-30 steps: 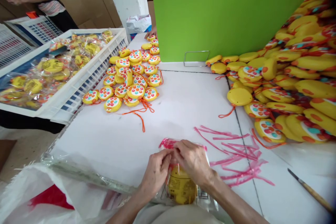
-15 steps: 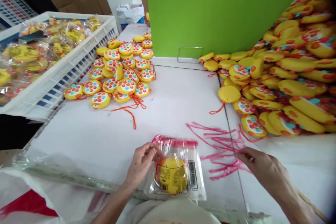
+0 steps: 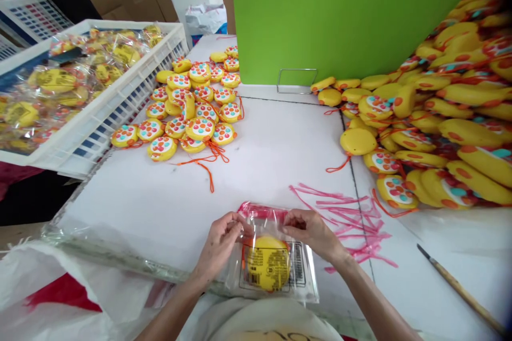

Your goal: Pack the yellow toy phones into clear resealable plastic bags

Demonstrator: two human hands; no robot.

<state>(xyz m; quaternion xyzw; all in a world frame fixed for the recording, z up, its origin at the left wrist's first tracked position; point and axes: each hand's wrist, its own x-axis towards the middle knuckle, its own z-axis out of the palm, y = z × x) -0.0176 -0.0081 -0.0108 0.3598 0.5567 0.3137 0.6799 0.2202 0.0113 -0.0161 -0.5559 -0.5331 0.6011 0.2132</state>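
Observation:
A clear plastic bag [image 3: 298, 290] with black print and a pink band along its far edge lies at the table's front edge. Inside it shows a round yellow toy [image 3: 267, 261] with an orange cord at its left. My left hand [image 3: 226, 237] pinches the bag near its far left corner. Closed fingers of my right hand [image 3: 310, 229] grip the bag near its far right side, beside the pink band. Thin pink strips [image 3: 352, 218] lie on the white tabletop just right of the bag, partly behind my right hand.
Loose yellow toys [image 3: 200, 128] with coloured dots lie at left; a big heap [image 3: 424, 133] fills the right. A white crate [image 3: 108, 133] holds bagged toys. A green panel [image 3: 328, 21] stands behind. A wooden-handled pointed tool [image 3: 460, 290] lies at right. Another person's arm shows upper left.
My right hand has moved left from the pink strips to the far right part of the bag. The wooden-handled tool has come into fuller view. My left hand stays at the bag.

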